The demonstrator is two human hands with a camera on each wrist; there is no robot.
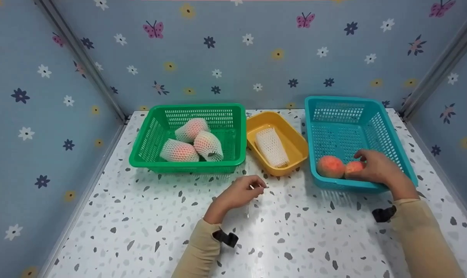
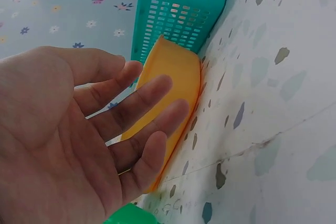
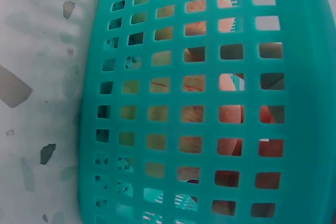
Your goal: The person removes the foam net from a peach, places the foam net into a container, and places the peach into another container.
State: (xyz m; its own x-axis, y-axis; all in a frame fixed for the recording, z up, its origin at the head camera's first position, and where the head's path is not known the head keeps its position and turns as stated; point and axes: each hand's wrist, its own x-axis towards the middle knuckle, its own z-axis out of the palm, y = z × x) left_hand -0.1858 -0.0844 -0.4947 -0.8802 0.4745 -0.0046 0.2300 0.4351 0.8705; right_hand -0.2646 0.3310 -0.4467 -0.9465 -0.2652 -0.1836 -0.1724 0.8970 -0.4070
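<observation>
My right hand [image 1: 380, 168] reaches into the blue basket [image 1: 335, 137] and grips a peach [image 1: 354, 167] near its front wall. Just left of it lies another bare peach [image 1: 330, 166]. In the right wrist view the basket's slotted wall [image 3: 210, 95] covers most of the hand and fruit. My left hand [image 1: 242, 190] hovers over the table with loosely bent fingers and holds nothing; the left wrist view shows its bare palm [image 2: 68, 140]. A yellow tray [image 1: 301, 148] beyond it holds white foam net sleeves [image 1: 272, 146].
A green basket [image 1: 141, 163] at the left holds a foam-netted peach [image 1: 192, 129] at the back and two more netted peaches in front. The yellow tray stands between both baskets on the speckled table [image 1: 156, 231]. Patterned panels [image 1: 241, 58] enclose the back and sides.
</observation>
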